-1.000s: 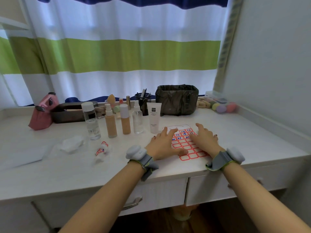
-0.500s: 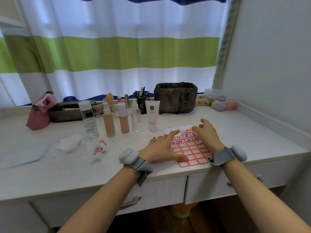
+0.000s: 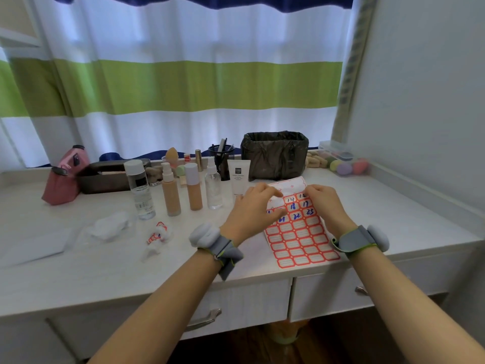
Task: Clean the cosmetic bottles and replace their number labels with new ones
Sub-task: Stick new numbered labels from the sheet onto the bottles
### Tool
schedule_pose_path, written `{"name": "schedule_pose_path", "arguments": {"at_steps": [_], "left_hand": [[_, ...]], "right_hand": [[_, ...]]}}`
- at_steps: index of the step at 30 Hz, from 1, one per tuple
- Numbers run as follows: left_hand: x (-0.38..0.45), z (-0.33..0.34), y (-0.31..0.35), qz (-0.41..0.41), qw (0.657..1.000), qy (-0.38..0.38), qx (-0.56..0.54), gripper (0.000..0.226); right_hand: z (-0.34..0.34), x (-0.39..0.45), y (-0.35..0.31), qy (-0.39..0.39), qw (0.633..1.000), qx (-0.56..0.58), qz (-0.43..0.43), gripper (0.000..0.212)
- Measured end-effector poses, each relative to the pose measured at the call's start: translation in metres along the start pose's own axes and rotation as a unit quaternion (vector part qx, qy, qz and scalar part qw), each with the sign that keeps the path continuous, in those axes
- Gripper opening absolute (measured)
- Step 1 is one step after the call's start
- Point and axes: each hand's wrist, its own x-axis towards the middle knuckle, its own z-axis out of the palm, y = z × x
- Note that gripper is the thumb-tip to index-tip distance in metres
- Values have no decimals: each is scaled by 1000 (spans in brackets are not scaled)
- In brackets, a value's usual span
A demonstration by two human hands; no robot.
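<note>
Room, seen from the head view.
Curtain (image 3: 183,82): full width behind the desk; bands of navy, white, green and white; daylight glows through the white bands.
Wall (image 3: 425,88): plain pale grey, on the right.
Desk (image 3: 78,274): pale wood-grain top, its far edge against the curtain and its right edge against the wall.
Drawers: two under the front edge, each with a metal handle (image 3: 204,319).
Floor (image 3: 236,348): dark wood, beneath the desk.
</note>
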Motion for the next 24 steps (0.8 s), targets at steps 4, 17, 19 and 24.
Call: {"name": "schedule_pose_path", "arguments": {"at_steps": [4,17,19,24], "left_hand": [[18,4,5,40,996,74,39,42],[17,20,4,78,982,156,79,23],[16,20,6,76,980,167,76,16],[16,21,7,44,984,160,70,15]], "right_hand": [[2,-3,-2,-12,1000,17,-17,22],[7,-12,-10,-39,996,53,-58,28],[10,-14,-8,-32,994,55,-85,28],[15,-18,-5,-38,987,52,-149,26]]}}
